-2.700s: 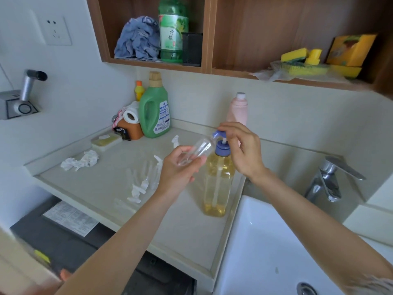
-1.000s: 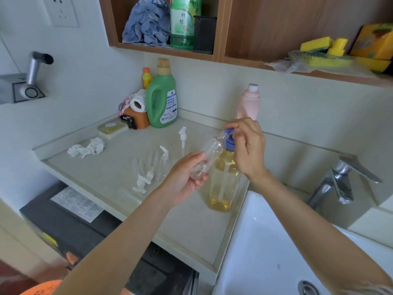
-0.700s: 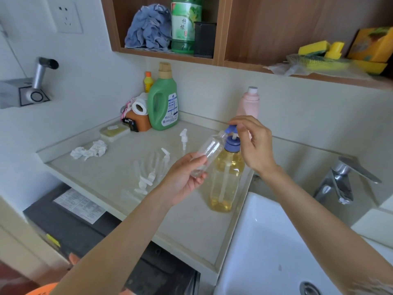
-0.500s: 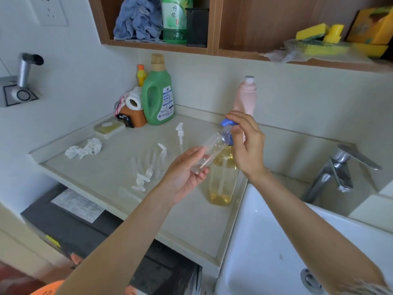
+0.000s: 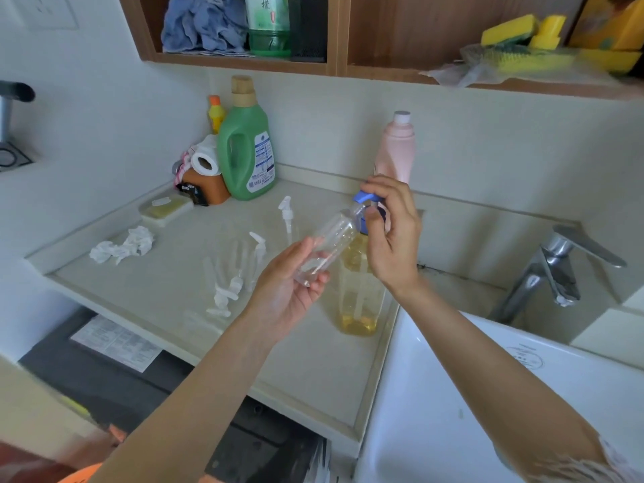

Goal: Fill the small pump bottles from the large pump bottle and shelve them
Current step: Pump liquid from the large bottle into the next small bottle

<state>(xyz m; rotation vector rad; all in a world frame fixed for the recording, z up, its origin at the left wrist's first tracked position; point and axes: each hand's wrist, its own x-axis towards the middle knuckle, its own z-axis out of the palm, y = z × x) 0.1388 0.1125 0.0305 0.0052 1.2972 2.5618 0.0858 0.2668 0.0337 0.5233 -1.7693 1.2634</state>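
The left hand (image 5: pixel 289 284) cradles a small clear bottle (image 5: pixel 326 251) by its base, fingers curled under and around it, tilted so its open neck meets the blue pump head (image 5: pixel 362 198) of the large pump bottle (image 5: pixel 359 291). The right hand (image 5: pixel 392 235) curls over that pump head, fingertips on top, apparently to press it down. The tilt looks meant to bring the small mouth under the spout so the yellow liquid lands inside; the small bottle appears nearly empty, so filling seems barely begun. The large pump bottle stands on the counter (image 5: pixel 306 364) right at its edge, with the white sink (image 5: pixel 453 395) just beside it, so a hard sideways push could tip it toward the basin. Beyond the large pump bottle on the counter lie more clear small bottles and loose white pumps (image 5: pixel 230 291), near enough to reach. Above the large pump bottle runs the wooden shelf (image 5: pixel 383 76), already partly taken by sponges and a green bottle.
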